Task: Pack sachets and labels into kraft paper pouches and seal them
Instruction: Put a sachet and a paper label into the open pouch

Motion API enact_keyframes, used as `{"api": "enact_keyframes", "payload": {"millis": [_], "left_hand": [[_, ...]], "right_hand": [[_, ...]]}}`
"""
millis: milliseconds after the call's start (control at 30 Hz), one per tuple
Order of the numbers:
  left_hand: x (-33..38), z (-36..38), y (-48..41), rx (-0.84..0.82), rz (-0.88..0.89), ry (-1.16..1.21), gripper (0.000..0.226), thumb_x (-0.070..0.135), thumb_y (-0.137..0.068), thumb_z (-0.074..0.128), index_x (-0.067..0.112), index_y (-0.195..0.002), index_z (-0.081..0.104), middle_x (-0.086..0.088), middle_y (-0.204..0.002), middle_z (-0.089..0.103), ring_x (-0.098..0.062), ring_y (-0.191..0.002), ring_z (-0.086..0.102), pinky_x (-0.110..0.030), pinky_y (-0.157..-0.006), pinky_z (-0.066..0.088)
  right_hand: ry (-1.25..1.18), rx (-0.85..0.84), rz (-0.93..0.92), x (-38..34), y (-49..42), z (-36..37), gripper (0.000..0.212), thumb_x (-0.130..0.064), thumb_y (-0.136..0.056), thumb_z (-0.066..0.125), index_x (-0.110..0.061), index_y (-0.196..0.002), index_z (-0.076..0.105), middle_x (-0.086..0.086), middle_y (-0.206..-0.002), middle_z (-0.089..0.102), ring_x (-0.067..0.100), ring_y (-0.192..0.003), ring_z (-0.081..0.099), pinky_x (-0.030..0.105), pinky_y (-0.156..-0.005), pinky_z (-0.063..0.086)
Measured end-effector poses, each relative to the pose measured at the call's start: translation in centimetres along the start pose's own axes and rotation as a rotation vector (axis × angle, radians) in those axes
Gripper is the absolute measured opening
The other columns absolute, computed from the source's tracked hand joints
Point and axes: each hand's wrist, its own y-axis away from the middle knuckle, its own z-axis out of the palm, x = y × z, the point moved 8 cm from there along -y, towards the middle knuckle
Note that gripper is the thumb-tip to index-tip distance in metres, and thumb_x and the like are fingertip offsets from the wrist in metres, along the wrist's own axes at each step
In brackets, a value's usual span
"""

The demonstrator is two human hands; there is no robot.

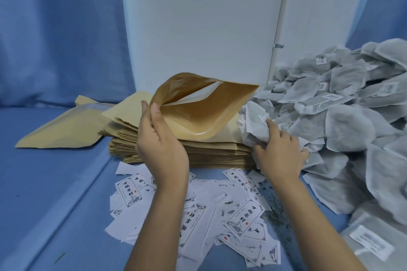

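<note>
L hand [161,145] pinches pouch [198,108] mouth open; R hand [279,152] grips sachet [255,123]. Hold mouth wide, feed sachet corner-first.

Open brown kraft paper pouch [198,103], mouth gaping, left hand [160,145] pinching its edge, over stack of flat kraft pouches [198,154]. Crumpled grey-white mesh sachet [255,123] gripped in right hand [279,149] just beside pouch mouth; sachet pile [343,116] at right. White printed paper labels [220,211] scattered in front of stack.

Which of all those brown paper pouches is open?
The pouch that the left hand holds up by its edge, above the stack: its mouth gapes wide. Those in the stack and the loose pouch to the left lie flat.
</note>
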Motion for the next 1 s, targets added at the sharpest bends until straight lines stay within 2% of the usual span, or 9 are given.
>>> {"api": "enact_keyframes", "payload": {"millis": [300,400,467,533,667,767,833,933,1000], "left_hand": [[0.1,-0.1,-0.1,0.019,0.007,0.006,0.047,0.039,-0.101,0.035,0.008,-0.125,0.059,-0.024,-0.123,0.058,-0.036,-0.119,0.050,-0.049,-0.096,0.043],[0.2,-0.3,-0.1,0.034,0.014,0.006,0.047,0.039,-0.101,0.035,0.006,-0.122,0.061,-0.027,-0.122,0.057,-0.038,-0.118,0.049,-0.048,-0.095,0.042],[0.3,-0.3,-0.1,0.036,0.020,0.007,0.048,0.039,-0.101,0.035,0.004,-0.120,0.061,-0.028,-0.121,0.056,-0.040,-0.117,0.049,-0.049,-0.094,0.042],[0.3,-0.3,-0.1,0.035,0.022,0.003,0.049,0.039,-0.101,0.035,0.003,-0.120,0.061,-0.029,-0.121,0.055,-0.041,-0.116,0.049,-0.049,-0.094,0.042],[0.3,-0.2,0.0,0.023,0.026,-0.001,0.048,0.039,-0.101,0.034,0.004,-0.121,0.060,-0.030,-0.121,0.056,-0.042,-0.116,0.049,-0.051,-0.094,0.042],[0.5,-0.1,0.1,0.028,0.031,0.010,0.047,0.040,-0.101,0.034,0.008,-0.123,0.060,-0.024,-0.122,0.059,-0.037,-0.117,0.051,-0.048,-0.095,0.043],[0.6,-0.3,0.1,0.044,0.042,0.023,0.047,0.040,-0.100,0.034,0.009,-0.123,0.061,-0.024,-0.121,0.059,-0.037,-0.116,0.051,-0.047,-0.094,0.043],[0.8,-0.6,0.1,0.064,0.063,0.027,0.047,0.040,-0.100,0.034,0.006,-0.119,0.062,-0.028,-0.119,0.058,-0.040,-0.115,0.051,-0.049,-0.092,0.042],[0.7,-0.6,0.1,0.067,0.062,0.026,0.047,0.039,-0.101,0.034,0.006,-0.119,0.062,-0.027,-0.119,0.058,-0.039,-0.115,0.051,-0.045,-0.091,0.041]], "right_hand": [[-0.038,0.212,-0.081,-0.5,0.1,-2.6,0.062,-0.008,-0.080,0.053,-0.030,-0.138,0.045,-0.001,-0.086,0.065,0.024,-0.098,0.060,0.054,-0.110,-0.006],[-0.110,0.213,-0.142,-1.3,0.3,-3.3,0.066,-0.006,-0.080,0.051,-0.028,-0.142,0.041,0.003,-0.078,0.063,0.028,-0.084,0.061,0.050,-0.108,0.023],[-0.265,0.168,-0.183,-1.7,0.4,-3.3,0.069,-0.004,-0.081,0.051,-0.029,-0.145,0.037,0.012,-0.098,0.067,0.034,-0.088,0.060,0.039,-0.076,0.040],[-0.379,0.109,-0.221,-2.2,0.3,-3.0,0.069,0.000,-0.082,0.047,-0.028,-0.145,0.037,0.015,-0.107,0.066,0.037,-0.090,0.059,0.035,-0.065,0.036],[-0.550,0.035,-0.146,-2.5,-0.1,-2.5,0.055,-0.003,-0.086,0.045,-0.027,-0.136,0.048,0.009,-0.099,0.067,0.032,-0.089,0.058,0.034,-0.068,0.040],[-0.820,0.019,0.018,-1.8,-0.1,-2.3,0.021,-0.010,-0.086,0.045,-0.022,-0.097,0.059,-0.009,-0.080,0.059,0.018,-0.078,0.050,0.025,-0.061,0.037],[-1.079,-0.076,0.178,-1.5,-0.1,-1.6,0.011,-0.015,-0.087,0.048,-0.018,-0.080,0.056,-0.006,-0.076,0.060,0.017,-0.075,0.053,0.025,-0.064,0.042],[-1.224,-0.268,0.329,-1.8,0.4,0.4,0.014,-0.020,-0.091,0.046,-0.020,-0.086,0.059,0.005,-0.089,0.065,0.022,-0.082,0.059,0.037,-0.076,0.049],[-1.170,-0.280,0.362,-1.3,0.6,1.4,0.014,-0.018,-0.091,0.047,-0.017,-0.084,0.058,0.004,-0.079,0.061,0.020,-0.072,0.055,0.031,-0.061,0.045]]}}
